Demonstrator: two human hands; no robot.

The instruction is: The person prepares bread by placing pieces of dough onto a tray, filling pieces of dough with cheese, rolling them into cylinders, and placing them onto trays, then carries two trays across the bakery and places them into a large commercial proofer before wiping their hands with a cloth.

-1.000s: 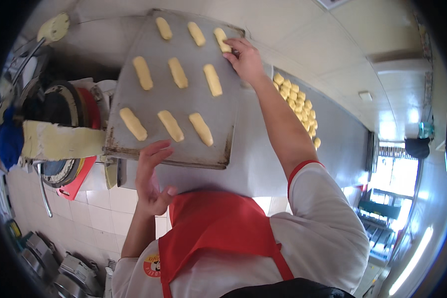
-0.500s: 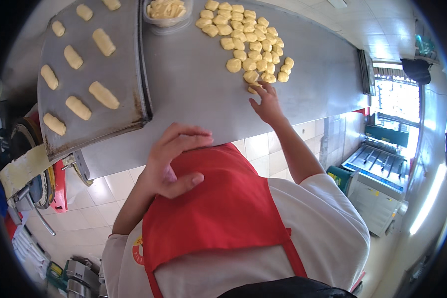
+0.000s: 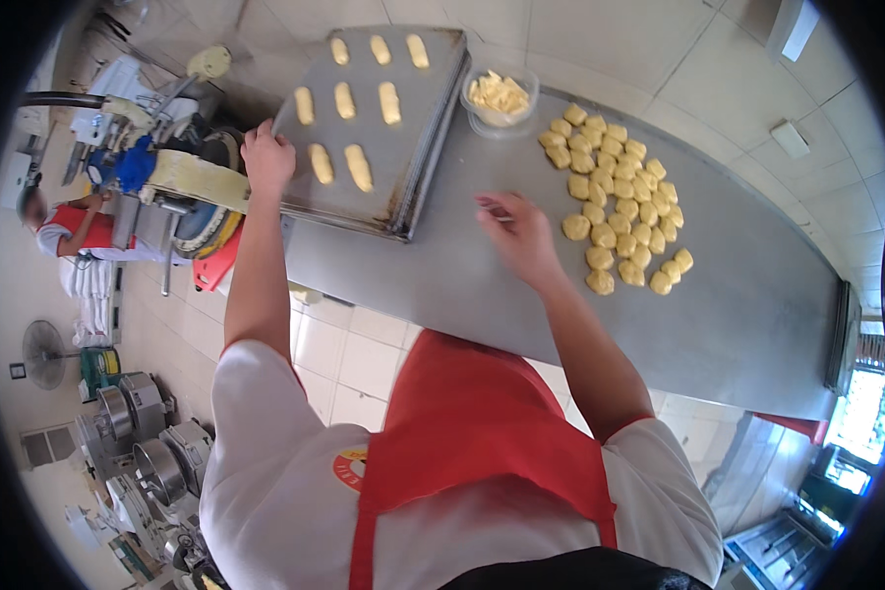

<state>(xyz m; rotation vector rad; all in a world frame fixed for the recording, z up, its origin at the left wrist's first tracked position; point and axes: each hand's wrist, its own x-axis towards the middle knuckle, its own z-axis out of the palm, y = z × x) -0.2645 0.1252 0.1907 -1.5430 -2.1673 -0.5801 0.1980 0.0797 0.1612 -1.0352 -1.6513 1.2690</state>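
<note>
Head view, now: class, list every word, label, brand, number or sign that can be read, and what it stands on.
No text can be quoted.
Shirt: a round red and yellow badge, its marks too small and partly cut off by the apron.
Metal tray, dough pieces, clear tub: no lettering shows.
Background machines: too small to tell.
</note>
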